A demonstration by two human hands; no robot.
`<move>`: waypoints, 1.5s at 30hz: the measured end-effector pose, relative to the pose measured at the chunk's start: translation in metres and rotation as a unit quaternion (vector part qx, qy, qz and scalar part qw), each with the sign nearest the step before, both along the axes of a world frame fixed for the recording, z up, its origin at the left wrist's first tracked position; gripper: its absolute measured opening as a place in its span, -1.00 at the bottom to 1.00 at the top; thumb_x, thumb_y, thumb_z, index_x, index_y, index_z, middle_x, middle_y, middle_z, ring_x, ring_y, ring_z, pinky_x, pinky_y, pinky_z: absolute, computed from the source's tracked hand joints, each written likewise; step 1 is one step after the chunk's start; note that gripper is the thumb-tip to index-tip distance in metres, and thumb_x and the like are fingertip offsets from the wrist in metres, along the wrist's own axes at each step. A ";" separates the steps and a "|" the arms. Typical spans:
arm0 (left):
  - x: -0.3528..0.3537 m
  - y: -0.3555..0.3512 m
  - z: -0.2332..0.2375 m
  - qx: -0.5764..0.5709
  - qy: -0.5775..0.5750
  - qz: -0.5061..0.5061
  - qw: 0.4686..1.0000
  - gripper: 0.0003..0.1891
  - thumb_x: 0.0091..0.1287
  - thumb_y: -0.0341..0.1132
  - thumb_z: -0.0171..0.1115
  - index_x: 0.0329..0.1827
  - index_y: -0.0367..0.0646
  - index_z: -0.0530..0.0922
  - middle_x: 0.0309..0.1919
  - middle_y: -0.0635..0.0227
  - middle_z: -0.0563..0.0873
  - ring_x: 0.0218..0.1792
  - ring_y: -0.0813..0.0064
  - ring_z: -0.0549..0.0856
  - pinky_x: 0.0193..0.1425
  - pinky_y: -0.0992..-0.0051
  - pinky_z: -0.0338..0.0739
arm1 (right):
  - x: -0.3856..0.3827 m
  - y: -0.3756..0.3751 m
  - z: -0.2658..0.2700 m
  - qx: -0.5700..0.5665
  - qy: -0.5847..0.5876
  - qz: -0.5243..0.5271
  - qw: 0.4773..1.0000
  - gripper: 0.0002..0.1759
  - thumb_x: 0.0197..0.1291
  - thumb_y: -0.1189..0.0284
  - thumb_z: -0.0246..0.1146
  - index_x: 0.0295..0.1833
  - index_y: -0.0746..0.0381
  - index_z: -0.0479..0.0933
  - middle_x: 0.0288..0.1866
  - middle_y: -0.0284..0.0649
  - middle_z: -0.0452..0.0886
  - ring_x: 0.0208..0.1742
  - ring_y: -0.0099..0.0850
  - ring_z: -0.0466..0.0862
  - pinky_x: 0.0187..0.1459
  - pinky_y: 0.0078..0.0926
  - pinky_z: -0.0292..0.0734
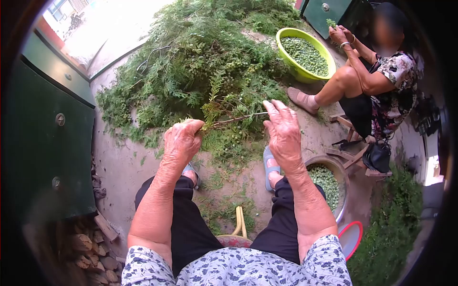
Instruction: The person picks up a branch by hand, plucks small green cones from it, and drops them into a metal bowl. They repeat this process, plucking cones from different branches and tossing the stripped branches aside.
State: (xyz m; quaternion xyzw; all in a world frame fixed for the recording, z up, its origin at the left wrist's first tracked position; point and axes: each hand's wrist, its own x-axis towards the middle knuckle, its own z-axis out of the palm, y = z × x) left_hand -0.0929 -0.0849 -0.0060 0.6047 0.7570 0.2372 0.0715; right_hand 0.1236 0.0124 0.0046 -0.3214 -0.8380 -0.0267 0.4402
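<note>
My left hand [183,139] is closed in a pinch around one end of a thin conifer branch [234,119] with green and yellowish sprigs. The branch runs across in front of me toward my right hand [285,131]. That hand is open, fingers stretched and thumb apart, with the bare tip of the branch between them. Below and beyond both hands spreads a big heap of cut conifer greenery [191,71], with small green cones among it. By my right forearm is a metal basin [347,183] of pale green cones.
A yellow-green basin [298,71] full of cones stands beyond the heap. At the right a seated person [381,76] holds a sprig. A red-rimmed bowl [359,238] lies near my right elbow, beside more greenery [391,224]. Firewood [93,252] and dark green cabinets [57,138] line the left.
</note>
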 end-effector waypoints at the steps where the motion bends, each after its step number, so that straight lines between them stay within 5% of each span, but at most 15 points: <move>1: 0.000 -0.001 0.001 0.003 0.011 -0.011 1.000 -0.86 0.09 -0.39 0.14 -0.29 -0.07 0.58 -0.37 0.27 0.64 -0.25 0.18 0.64 -0.22 0.27 0.50 | 0.006 0.003 -0.010 -0.098 -0.048 0.026 0.994 -0.73 0.06 0.55 0.18 -0.06 0.25 0.54 -0.28 -0.10 0.60 -0.23 -0.15 0.59 -0.18 -0.35 0.51; 5: -0.004 0.001 -0.009 0.024 0.061 -0.022 0.998 -0.88 0.08 -0.40 0.14 -0.32 -0.07 0.59 -0.36 0.32 0.65 -0.23 0.24 0.65 -0.21 0.29 0.51 | 0.016 0.000 -0.035 -0.317 -0.149 0.108 0.930 -0.72 0.06 0.48 0.24 -0.06 0.25 0.54 -0.27 -0.09 0.59 -0.24 -0.12 0.58 -0.20 -0.33 0.48; 14: -0.023 -0.008 0.000 -0.045 0.018 -0.024 0.999 -0.42 0.00 -0.23 0.33 0.16 -0.07 0.43 0.08 0.24 0.54 0.05 0.18 0.51 0.11 0.29 0.35 | 0.023 -0.025 -0.058 -0.304 -0.172 0.141 0.926 -0.81 0.17 0.35 0.08 -0.31 0.18 0.57 -0.46 -0.11 0.58 -0.40 -0.13 0.60 -0.34 -0.25 0.51; 17: -0.033 -0.015 0.001 -0.031 0.014 -0.013 0.999 -0.46 0.03 -0.20 0.30 0.14 -0.09 0.45 0.06 0.22 0.55 0.06 0.19 0.50 0.12 0.28 0.34 | 0.036 -0.046 -0.095 -0.396 -0.378 0.214 0.809 -0.88 -0.12 0.41 0.18 -0.41 0.18 0.56 -0.47 -0.13 0.60 -0.38 -0.14 0.62 -0.33 -0.22 0.49; 18: -0.038 -0.017 -0.002 -0.033 0.004 -0.013 0.999 -0.48 0.06 -0.19 0.28 0.12 -0.09 0.46 0.02 0.22 0.57 0.02 0.20 0.52 0.09 0.27 0.36 | 0.035 -0.063 -0.104 -0.281 -0.511 0.223 0.781 -0.86 -0.07 0.33 0.23 -0.51 0.17 0.52 -0.57 -0.17 0.58 -0.44 -0.17 0.61 -0.37 -0.17 0.45; 19: -0.041 -0.018 -0.004 -0.034 -0.007 -0.014 0.999 -0.51 0.08 -0.17 0.26 0.11 -0.09 0.47 -0.02 0.22 0.59 -0.02 0.20 0.55 0.06 0.26 0.37 | 0.058 -0.060 -0.214 -0.442 -0.509 0.258 0.693 -0.75 0.02 0.23 0.26 -0.54 0.16 0.50 -0.57 -0.24 0.56 -0.46 -0.26 0.61 -0.40 -0.16 0.42; 21: -0.043 -0.021 0.001 -0.032 -0.019 -0.017 0.999 -0.54 0.10 -0.16 0.24 0.07 -0.10 0.49 -0.08 0.19 0.62 -0.05 0.18 0.57 0.03 0.25 0.41 | 0.041 -0.078 -0.146 -0.375 -0.525 0.244 0.724 -0.91 -0.14 0.49 0.18 -0.52 0.27 0.56 -0.50 0.03 0.60 -0.36 -0.09 0.67 -0.38 -0.16 0.56; 24: -0.045 -0.022 0.005 -0.046 -0.041 -0.029 0.998 -0.56 0.11 -0.15 0.24 0.04 -0.12 0.50 -0.15 0.13 0.63 -0.09 0.12 0.59 -0.02 0.22 0.45 | 0.032 -0.038 -0.187 -0.417 -0.599 0.345 0.591 -0.96 -0.02 0.55 0.28 -0.41 0.19 0.62 -0.52 -0.23 0.60 -0.34 -0.36 0.63 -0.29 -0.31 0.51; 26: -0.050 -0.023 0.004 -0.032 -0.060 -0.015 0.998 -0.57 0.10 -0.15 0.25 0.02 -0.12 0.50 -0.16 0.12 0.64 -0.10 0.11 0.60 -0.03 0.22 0.46 | 0.001 0.031 -0.073 -0.330 -0.355 0.275 0.830 -0.93 -0.04 0.51 0.27 -0.37 0.21 0.61 -0.52 -0.27 0.61 -0.37 -0.48 0.62 -0.26 -0.49 0.54; 27: -0.052 -0.024 0.002 -0.019 -0.079 -0.003 0.997 -0.58 0.10 -0.15 0.26 0.01 -0.12 0.51 -0.17 0.10 0.64 -0.11 0.11 0.60 -0.03 0.22 0.47 | -0.018 0.071 -0.024 -0.361 -0.347 0.163 0.850 -0.86 0.02 0.52 0.22 -0.25 0.24 0.58 -0.46 -0.28 0.61 -0.34 -0.51 0.62 -0.25 -0.55 0.54; 28: -0.055 -0.023 -0.002 -0.008 -0.077 0.013 0.997 -0.58 0.10 -0.16 0.27 0.01 -0.11 0.52 -0.17 0.10 0.64 -0.12 0.10 0.61 -0.04 0.22 0.48 | -0.007 0.127 -0.020 -0.471 -0.093 0.288 0.829 -0.71 0.09 0.55 0.17 -0.03 0.29 0.47 -0.34 -0.27 0.62 -0.27 -0.49 0.62 -0.22 -0.60 0.54; 29: -0.058 -0.022 -0.007 0.002 -0.076 0.030 0.997 -0.59 0.09 -0.17 0.28 0.01 -0.10 0.53 -0.18 0.09 0.65 -0.12 0.09 0.62 -0.04 0.23 0.49 | -0.039 0.099 0.040 -0.565 0.180 0.179 0.785 -0.56 0.14 0.55 0.18 0.14 0.39 0.30 -0.16 -0.18 0.58 -0.17 -0.40 0.63 -0.16 -0.59 0.55; 32: -0.063 -0.020 -0.003 0.002 -0.118 0.058 0.991 -0.57 0.09 -0.17 0.29 0.04 -0.09 0.53 -0.13 0.13 0.65 -0.10 0.13 0.63 -0.02 0.27 0.51 | -0.053 0.123 0.068 -0.425 0.231 0.210 0.850 -0.46 0.23 0.45 0.17 0.24 0.44 0.18 0.02 -0.08 0.51 -0.07 -0.38 0.61 -0.05 -0.54 0.56; 38: -0.066 -0.021 -0.003 -0.015 -0.113 0.028 0.993 -0.59 0.13 -0.28 0.27 0.04 -0.23 0.52 -0.21 0.11 0.69 -0.28 0.39 0.68 -0.18 0.43 0.55 | -0.047 0.066 -0.068 -0.602 0.243 0.043 0.760 -0.72 0.18 0.53 0.14 0.00 0.38 0.50 -0.25 -0.12 0.63 -0.33 -0.46 0.66 -0.28 -0.55 0.62; 45: -0.065 -0.020 -0.005 -0.048 -0.096 0.019 0.994 -0.62 0.13 -0.28 0.24 0.01 -0.23 0.54 -0.26 0.14 0.69 -0.36 0.38 0.65 -0.25 0.42 0.52 | 0.024 -0.008 -0.272 -0.754 0.274 -0.125 0.584 -0.77 0.23 0.50 0.09 -0.01 0.32 0.45 -0.33 -0.14 0.57 -0.44 -0.37 0.64 -0.48 -0.48 0.60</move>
